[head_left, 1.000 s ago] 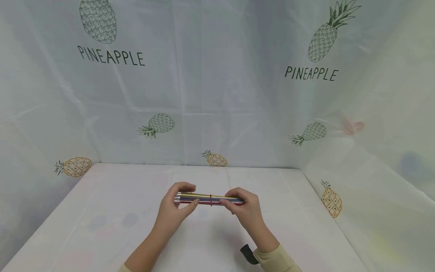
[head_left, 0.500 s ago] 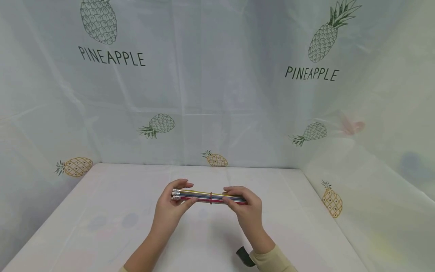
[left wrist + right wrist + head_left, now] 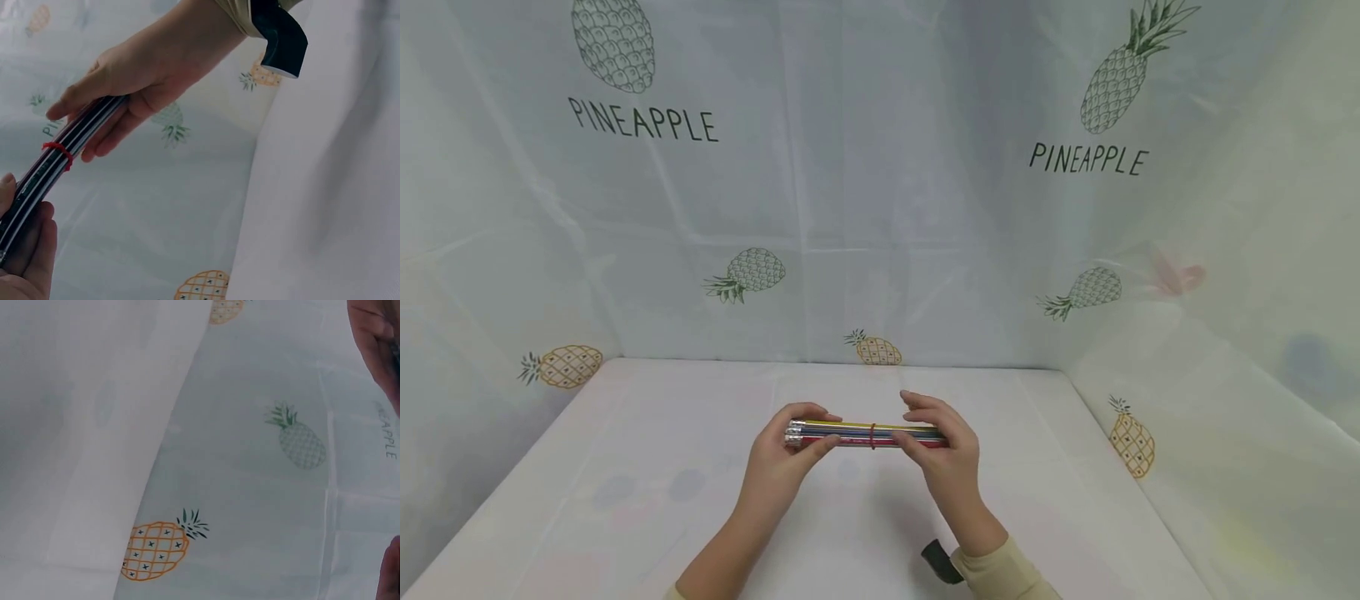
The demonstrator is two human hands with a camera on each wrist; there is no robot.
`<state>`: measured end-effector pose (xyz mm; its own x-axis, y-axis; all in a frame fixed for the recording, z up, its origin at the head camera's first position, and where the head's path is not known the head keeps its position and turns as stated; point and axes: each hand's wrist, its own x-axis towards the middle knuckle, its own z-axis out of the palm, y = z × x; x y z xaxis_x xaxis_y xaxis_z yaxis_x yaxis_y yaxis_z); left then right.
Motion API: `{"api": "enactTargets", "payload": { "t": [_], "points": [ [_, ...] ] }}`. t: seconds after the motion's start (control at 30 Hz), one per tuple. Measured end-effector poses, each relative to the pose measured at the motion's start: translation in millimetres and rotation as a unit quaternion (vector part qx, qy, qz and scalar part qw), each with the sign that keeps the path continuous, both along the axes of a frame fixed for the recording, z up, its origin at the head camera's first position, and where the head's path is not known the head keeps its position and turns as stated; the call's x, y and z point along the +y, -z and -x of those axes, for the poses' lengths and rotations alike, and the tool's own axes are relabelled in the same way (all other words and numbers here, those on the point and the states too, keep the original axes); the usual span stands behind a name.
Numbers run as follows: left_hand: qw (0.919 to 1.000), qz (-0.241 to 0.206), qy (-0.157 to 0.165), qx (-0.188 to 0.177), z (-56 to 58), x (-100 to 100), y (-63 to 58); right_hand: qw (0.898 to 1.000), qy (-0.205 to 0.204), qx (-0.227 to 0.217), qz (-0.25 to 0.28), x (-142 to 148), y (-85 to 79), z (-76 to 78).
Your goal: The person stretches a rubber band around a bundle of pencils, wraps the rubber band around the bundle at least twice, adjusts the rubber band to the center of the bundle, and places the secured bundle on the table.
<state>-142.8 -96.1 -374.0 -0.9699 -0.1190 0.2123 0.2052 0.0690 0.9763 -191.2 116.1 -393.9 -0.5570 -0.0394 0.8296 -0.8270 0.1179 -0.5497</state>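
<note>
A bundle of pencils in several colours is held level above the table between both hands. A red band rings it near the middle. My left hand grips the end with the silver ferrules, thumb in front and fingers behind. At the other end, my right hand pinches the bundle, its thumb along the near side and its upper fingers raised off it. From the left wrist, the red band shows between the two hands. The right wrist view catches only bits of hands at its right edge.
A white-covered table lies below the hands. Pineapple-printed sheeting hangs behind it and at both sides. A dark strap end sticks out by the right sleeve.
The bundle tilted slightly with its left end up, then came back level and a little to the right. The upper fingers of my right hand have lifted away from it.
</note>
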Motion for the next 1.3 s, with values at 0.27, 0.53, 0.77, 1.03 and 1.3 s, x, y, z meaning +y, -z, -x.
{"api": "enactTargets", "payload": {
  "t": [0.27,0.53,0.77,1.03,1.3],
  "points": [
    [0.9995,0.006,-0.023,-0.019,0.9,-2.7,3.3,0.988,-0.127,-0.085,0.001,10.9,-7.9,1.2],
    [0.9983,-0.023,-0.051,0.015,-2.3,-5.8,3.6,0.982,-0.123,-0.141,0.032,13.2,-13.4,-7.2],
    [0.9968,-0.023,-0.070,0.031,-1.1,-7.8,2.1,0.981,-0.115,-0.151,0.035,6.5,-13.8,-15.7],
    [0.9989,-0.021,-0.033,0.025,4.5,-6.8,1.7,0.979,-0.137,-0.148,0.022,4.6,-9.1,-9.8],
    [0.9987,-0.012,0.046,-0.019,17.0,-13.3,7.3,0.969,-0.133,-0.204,-0.029,9.1,-3.9,1.4]
  ]
}}
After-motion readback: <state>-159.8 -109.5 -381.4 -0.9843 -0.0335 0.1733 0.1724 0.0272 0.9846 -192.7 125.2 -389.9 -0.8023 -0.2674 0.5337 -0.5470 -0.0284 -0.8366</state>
